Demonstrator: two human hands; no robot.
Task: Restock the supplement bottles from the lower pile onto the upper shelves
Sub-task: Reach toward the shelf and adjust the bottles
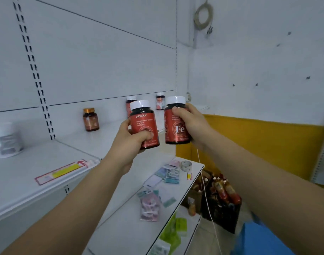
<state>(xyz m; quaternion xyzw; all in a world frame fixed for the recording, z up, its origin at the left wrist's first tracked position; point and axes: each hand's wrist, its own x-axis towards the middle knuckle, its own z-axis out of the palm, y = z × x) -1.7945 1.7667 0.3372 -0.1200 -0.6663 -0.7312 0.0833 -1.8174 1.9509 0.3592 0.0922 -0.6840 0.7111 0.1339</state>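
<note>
Bottles, one gripped in left hand (129, 137), one (175, 122) in right hand (187, 120), held near upper shelf (38, 173); best set upright, labels out, beside far bottles (160, 102).

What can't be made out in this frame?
- Head view, right bottle: upper label text hidden by the right hand.
- Left bottle: lower label covered by the left hand's thumb.
- Two bottles on the shelf behind: partly blocked, labels too small.
- White tub: blurred at the left edge.
</note>
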